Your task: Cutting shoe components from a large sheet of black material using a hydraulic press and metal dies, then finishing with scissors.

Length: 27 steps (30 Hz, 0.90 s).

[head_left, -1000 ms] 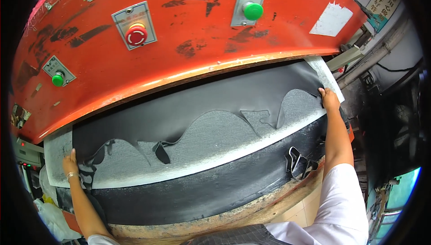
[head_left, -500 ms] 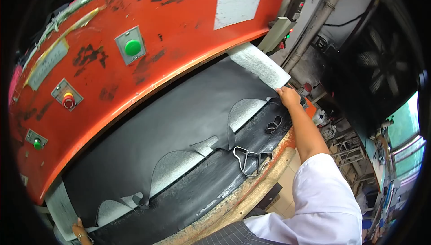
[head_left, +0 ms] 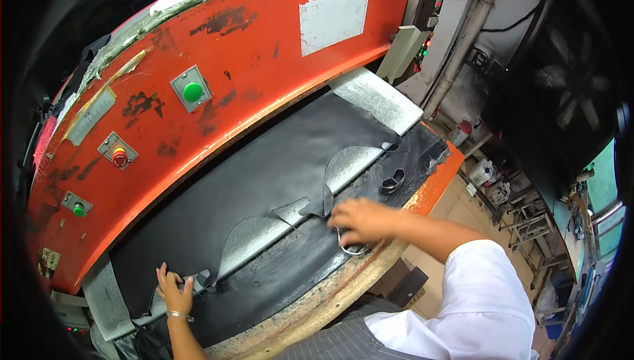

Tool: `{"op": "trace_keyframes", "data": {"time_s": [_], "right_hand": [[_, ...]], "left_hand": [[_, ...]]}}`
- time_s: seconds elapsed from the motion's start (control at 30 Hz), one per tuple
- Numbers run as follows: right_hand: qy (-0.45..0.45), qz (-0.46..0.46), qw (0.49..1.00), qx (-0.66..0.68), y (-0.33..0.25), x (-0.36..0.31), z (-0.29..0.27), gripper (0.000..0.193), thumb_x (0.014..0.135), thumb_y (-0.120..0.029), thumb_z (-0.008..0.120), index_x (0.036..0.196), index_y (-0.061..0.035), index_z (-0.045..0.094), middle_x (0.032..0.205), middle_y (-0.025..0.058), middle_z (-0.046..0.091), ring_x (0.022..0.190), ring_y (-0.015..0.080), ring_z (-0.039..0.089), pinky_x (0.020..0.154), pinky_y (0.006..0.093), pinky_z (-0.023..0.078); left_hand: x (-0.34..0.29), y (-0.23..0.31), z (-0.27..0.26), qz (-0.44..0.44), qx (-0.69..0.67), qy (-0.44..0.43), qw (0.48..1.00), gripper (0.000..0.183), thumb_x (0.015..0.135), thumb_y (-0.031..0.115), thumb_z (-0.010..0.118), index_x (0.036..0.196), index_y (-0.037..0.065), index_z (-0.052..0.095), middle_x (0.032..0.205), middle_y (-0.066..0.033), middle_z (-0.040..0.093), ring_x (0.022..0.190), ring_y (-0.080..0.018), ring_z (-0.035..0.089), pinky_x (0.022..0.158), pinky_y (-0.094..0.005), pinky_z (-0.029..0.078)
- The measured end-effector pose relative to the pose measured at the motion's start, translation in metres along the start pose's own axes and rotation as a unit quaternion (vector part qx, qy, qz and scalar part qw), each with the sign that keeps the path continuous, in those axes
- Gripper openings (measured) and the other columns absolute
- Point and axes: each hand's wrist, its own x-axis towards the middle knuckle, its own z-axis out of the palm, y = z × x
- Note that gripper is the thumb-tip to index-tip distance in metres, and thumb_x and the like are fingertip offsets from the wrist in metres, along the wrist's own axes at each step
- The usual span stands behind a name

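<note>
Right hand (head_left: 360, 220) left corner for black sheet (head_left: 264, 182) under orange press (head_left: 218, 89).

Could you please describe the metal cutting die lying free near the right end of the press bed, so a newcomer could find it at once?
Start at the big orange press head and drop to the black sheet spread beneath it. Follow the sheet's scalloped near edge toward the right end of the bed; there lies the cutting die, a small dark metal loop. Unlike the other metal loop under the right hand, no hand touches it.
</note>
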Motion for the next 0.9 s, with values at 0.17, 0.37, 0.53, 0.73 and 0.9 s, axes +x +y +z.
{"op": "trace_keyframes", "data": {"time_s": [0.17,0.37,0.53,0.73,0.9], "right_hand": [[0.044,-0.019,0.999,0.021,-0.021,-0.023,0.017,0.037,0.089,-0.04,0.063,0.115,-0.0137,0.064,0.137,0.0123,0.046,0.115,0.0329,0.051,0.096,0.0436,0.043],[-0.106,-0.079,0.989,0.066,-0.033,-0.016,0.006,0.041,0.09,-0.045,0.059,0.115,-0.0126,0.064,0.135,0.0124,0.048,0.115,0.0328,0.052,0.094,0.0429,0.044],[0.027,-0.197,0.976,-0.089,-0.052,0.05,-0.117,0.043,0.084,-0.042,0.067,0.111,-0.0092,0.064,0.117,0.0124,0.061,0.113,0.0308,0.056,0.095,0.0436,0.042],[0.385,-0.217,0.882,-0.162,-0.082,0.162,-0.281,0.031,0.082,-0.032,0.07,0.098,-0.0064,0.065,0.102,0.0126,0.065,0.102,0.0332,0.059,0.087,0.0452,0.046],[0.45,0.064,0.86,-0.23,-0.04,0.25,-0.374,0.052,0.083,-0.045,0.067,0.118,-0.006,0.063,0.119,0.0192,0.063,0.114,0.0343,0.059,0.097,0.043,0.046]], "left_hand": [[-0.036,-0.025,0.005,-0.008,0.023,0.006,1.0,0.02,0.08,0.018,0.065,0.085,0.009,0.047,0.149,-0.0197,0.038,0.143,-0.0411,0.024,0.108,-0.0654,0.011],[-0.067,-0.014,-0.006,0.001,0.056,0.068,0.996,0.045,0.063,0.006,0.063,0.107,0.01,0.055,0.132,-0.0148,0.052,0.128,-0.0353,0.042,0.102,-0.0524,0.029],[-0.091,0.013,0.012,-0.036,0.1,0.09,0.99,0.059,0.067,0.008,0.065,0.125,0.01,0.054,0.132,-0.0149,0.049,0.129,-0.0362,0.04,0.102,-0.0497,0.033],[-0.165,0.03,0.006,-0.108,0.007,-0.09,0.99,0.067,0.08,0.03,0.064,0.143,0.02,0.044,0.155,-0.0192,0.026,0.145,-0.0381,0.018,0.112,-0.0578,0.02],[-0.238,0.045,-0.034,-0.081,-0.07,-0.255,0.961,0.059,0.086,0.044,0.064,0.137,0.017,0.052,0.153,-0.0142,0.035,0.144,-0.0351,0.025,0.113,-0.0547,0.019]]}}
